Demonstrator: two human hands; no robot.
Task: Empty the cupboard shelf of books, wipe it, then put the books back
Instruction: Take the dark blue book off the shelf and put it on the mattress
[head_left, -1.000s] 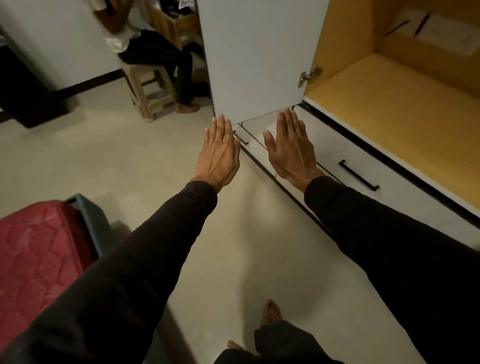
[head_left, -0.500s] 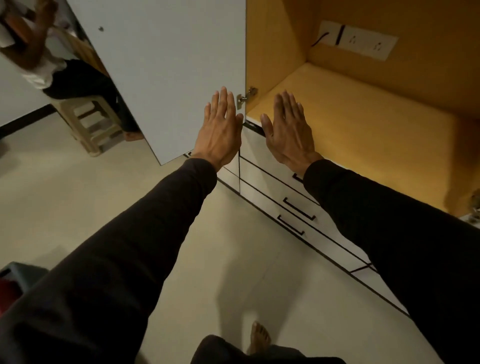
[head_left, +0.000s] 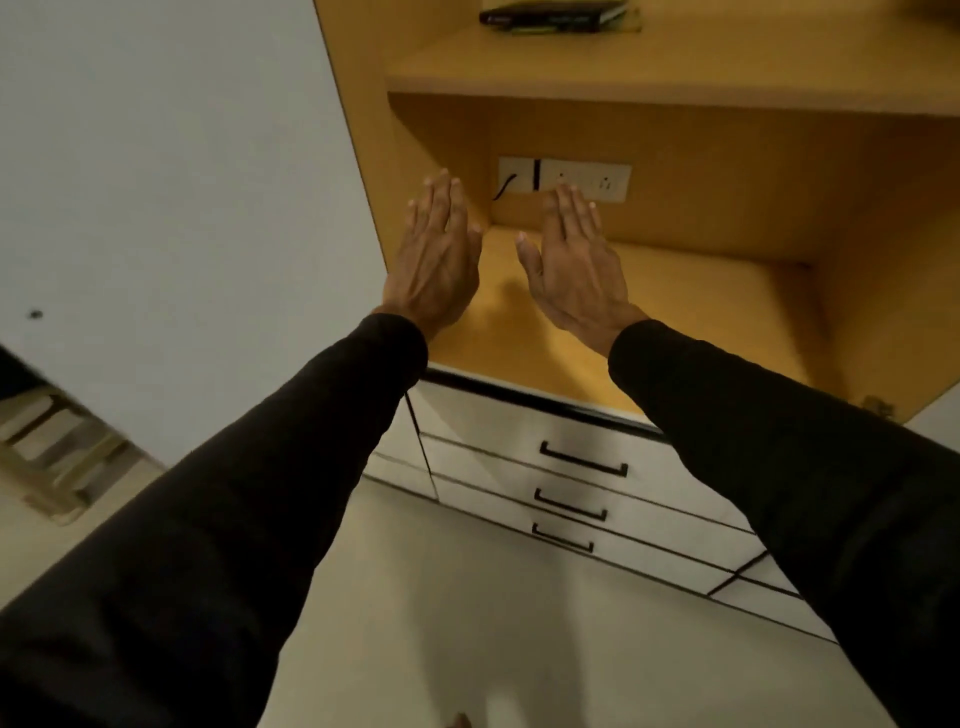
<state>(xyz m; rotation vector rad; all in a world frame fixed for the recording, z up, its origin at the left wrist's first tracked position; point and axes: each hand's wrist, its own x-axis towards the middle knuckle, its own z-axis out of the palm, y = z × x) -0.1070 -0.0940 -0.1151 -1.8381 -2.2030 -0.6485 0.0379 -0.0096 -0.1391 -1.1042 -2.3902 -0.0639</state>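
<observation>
- Both hands were stretched out flat in front of me, backs up, fingers straight and close together, gripping nothing.
- My left hand (head_left: 434, 260) hung in front of the cupboard's left inner wall, and my right hand (head_left: 574, 260) was just beside it, over the lower shelf (head_left: 675, 322); I could not tell whether either touched the wood.
- Dark sleeves (head_left: 291, 493) covered both arms down to the wrists.
- I saw the books (head_left: 553, 15) lying flat as a low dark stack on the upper shelf (head_left: 649, 67), well above my hands, at the top edge of my view.
- On the back wall of the lower compartment sat a white socket panel (head_left: 566, 179) with a black cable at its left end.
- Below the shelf were white drawers (head_left: 582, 499) with black bar handles.
- To my left stood the open pale door (head_left: 182, 182), with a wooden stool (head_left: 57, 457) blurred beyond its lower edge.
</observation>
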